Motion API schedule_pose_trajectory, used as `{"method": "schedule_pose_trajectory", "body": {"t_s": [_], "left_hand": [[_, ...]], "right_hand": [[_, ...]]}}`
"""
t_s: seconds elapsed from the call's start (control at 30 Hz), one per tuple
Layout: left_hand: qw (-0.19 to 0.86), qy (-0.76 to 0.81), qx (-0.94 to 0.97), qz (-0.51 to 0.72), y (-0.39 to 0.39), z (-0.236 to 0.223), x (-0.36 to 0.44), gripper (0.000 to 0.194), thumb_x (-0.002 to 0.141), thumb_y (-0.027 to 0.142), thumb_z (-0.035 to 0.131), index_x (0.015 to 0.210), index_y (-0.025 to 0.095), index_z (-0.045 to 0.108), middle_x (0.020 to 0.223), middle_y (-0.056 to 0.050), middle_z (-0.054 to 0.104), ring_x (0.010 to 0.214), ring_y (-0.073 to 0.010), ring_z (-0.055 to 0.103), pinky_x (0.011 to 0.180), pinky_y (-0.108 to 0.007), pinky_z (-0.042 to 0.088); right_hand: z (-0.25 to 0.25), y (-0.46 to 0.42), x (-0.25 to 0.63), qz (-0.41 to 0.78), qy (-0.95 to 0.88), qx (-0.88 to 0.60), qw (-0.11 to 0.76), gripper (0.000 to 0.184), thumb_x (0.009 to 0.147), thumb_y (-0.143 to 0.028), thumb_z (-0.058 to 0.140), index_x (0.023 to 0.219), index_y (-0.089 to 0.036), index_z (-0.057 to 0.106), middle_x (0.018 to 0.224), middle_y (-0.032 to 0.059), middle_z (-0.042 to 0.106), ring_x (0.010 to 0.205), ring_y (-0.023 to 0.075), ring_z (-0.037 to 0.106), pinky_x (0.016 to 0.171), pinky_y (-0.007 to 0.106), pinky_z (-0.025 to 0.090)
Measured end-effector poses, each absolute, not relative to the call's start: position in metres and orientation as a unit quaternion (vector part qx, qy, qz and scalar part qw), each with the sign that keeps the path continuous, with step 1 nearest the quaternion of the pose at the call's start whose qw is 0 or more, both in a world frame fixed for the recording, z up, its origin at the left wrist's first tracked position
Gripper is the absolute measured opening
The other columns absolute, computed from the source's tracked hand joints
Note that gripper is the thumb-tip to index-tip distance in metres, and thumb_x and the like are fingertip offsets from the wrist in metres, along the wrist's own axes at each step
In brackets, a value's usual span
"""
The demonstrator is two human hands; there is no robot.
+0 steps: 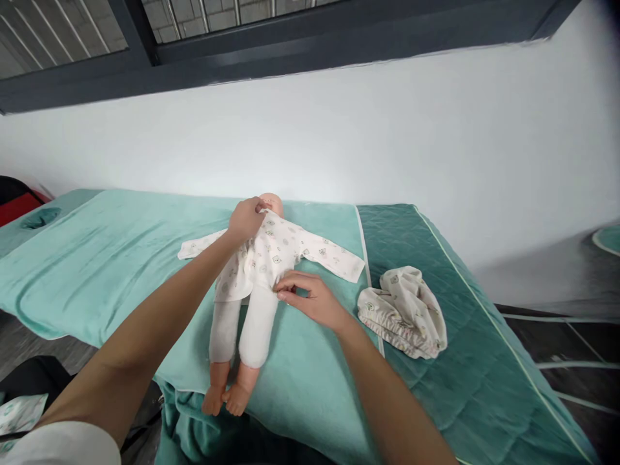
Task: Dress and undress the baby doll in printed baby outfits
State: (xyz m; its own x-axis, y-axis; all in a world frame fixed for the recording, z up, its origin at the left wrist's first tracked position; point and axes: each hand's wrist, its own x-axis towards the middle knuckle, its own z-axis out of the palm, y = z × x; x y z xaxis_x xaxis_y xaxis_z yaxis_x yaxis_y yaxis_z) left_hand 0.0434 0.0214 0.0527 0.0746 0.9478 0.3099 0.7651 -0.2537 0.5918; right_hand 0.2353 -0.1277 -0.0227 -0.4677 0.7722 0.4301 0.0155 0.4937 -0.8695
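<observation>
Head view: left grip [247,218] pinch-tight, high on printed shirt [277,248]; right grip [310,296] pinch-tight, low on its edge; doll [259,323] inside.

Clothed doll [256,307], one, lying on light green sheet [320,381], head toward white wall [387,135]. Printed shirt [277,248], long sleeves spread wide; white trousers [254,336]; feet [238,391] bare. Left hand [247,219]: pinching shirt at collar. Right hand [310,297]: pinching shirt near hem. Crumpled printed cloth [409,316], on dark green quilted cover [484,374]. Dark window frame [290,61], above.
</observation>
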Motion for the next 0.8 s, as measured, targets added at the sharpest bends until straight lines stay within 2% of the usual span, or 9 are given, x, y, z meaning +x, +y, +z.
{"method": "schedule_pose_trajectory", "body": {"t_s": [0.13,0.2,0.3,0.5,0.67,0.8], "left_hand": [[0.056,0.574,0.704,0.414,-0.011,0.035,0.021,0.022,0.088,0.021,0.054,0.108,0.019,0.064,0.122,-0.010,0.063,0.121,-0.0239,0.053,0.107,-0.039,0.040],[0.100,0.589,0.670,0.441,-0.034,0.024,0.008,0.028,0.091,0.029,0.053,0.116,0.020,0.061,0.128,-0.010,0.062,0.123,-0.0237,0.054,0.105,-0.039,0.043],[0.221,0.595,0.636,0.439,-0.064,0.009,-0.005,0.038,0.096,0.042,0.048,0.125,0.020,0.060,0.129,-0.009,0.065,0.116,-0.0221,0.061,0.102,-0.038,0.047],[0.278,0.533,0.682,0.417,-0.074,0.015,-0.003,0.048,0.100,0.045,0.042,0.139,0.022,0.056,0.149,-0.005,0.056,0.139,-0.0207,0.049,0.119,-0.035,0.035],[0.288,0.475,0.743,0.373,-0.061,0.032,0.010,0.045,0.102,0.042,0.038,0.138,0.023,0.058,0.149,-0.004,0.055,0.141,-0.0202,0.048,0.120,-0.034,0.034],[0.220,0.463,0.728,0.456,-0.069,0.014,0.000,0.038,0.102,0.037,0.039,0.131,0.023,0.061,0.139,-0.007,0.062,0.131,-0.0192,0.056,0.114,-0.034,0.041]], "right_hand": [[-0.023,-0.125,0.239,0.417,-0.724,-0.320,0.447,0.030,0.096,-0.045,0.059,0.085,-0.020,0.070,0.083,0.0041,0.067,0.076,0.0165,0.058,0.069,0.030,0.045],[-0.023,-0.125,0.239,0.422,-0.721,-0.338,0.434,0.031,0.095,-0.047,0.060,0.084,-0.020,0.069,0.082,0.0037,0.067,0.074,0.0160,0.057,0.068,0.029,0.044],[-0.025,-0.125,0.237,0.465,-0.715,-0.338,0.397,0.030,0.094,-0.047,0.062,0.083,-0.019,0.067,0.074,0.0013,0.064,0.067,0.0140,0.057,0.063,0.027,0.044],[-0.031,-0.122,0.235,0.541,-0.657,-0.370,0.371,0.034,0.093,-0.050,0.062,0.081,-0.018,0.063,0.069,0.0003,0.063,0.058,0.0130,0.059,0.058,0.026,0.046],[-0.037,-0.116,0.239,0.442,-0.683,-0.463,0.352,0.043,0.097,-0.051,0.053,0.069,-0.019,0.055,0.061,-0.0016,0.058,0.058,0.0127,0.056,0.059,0.026,0.042],[-0.041,-0.112,0.245,0.420,-0.692,-0.510,0.291,0.046,0.100,-0.053,0.047,0.069,-0.020,0.054,0.053,-0.0032,0.056,0.052,0.0133,0.056,0.060,0.027,0.042]]}}
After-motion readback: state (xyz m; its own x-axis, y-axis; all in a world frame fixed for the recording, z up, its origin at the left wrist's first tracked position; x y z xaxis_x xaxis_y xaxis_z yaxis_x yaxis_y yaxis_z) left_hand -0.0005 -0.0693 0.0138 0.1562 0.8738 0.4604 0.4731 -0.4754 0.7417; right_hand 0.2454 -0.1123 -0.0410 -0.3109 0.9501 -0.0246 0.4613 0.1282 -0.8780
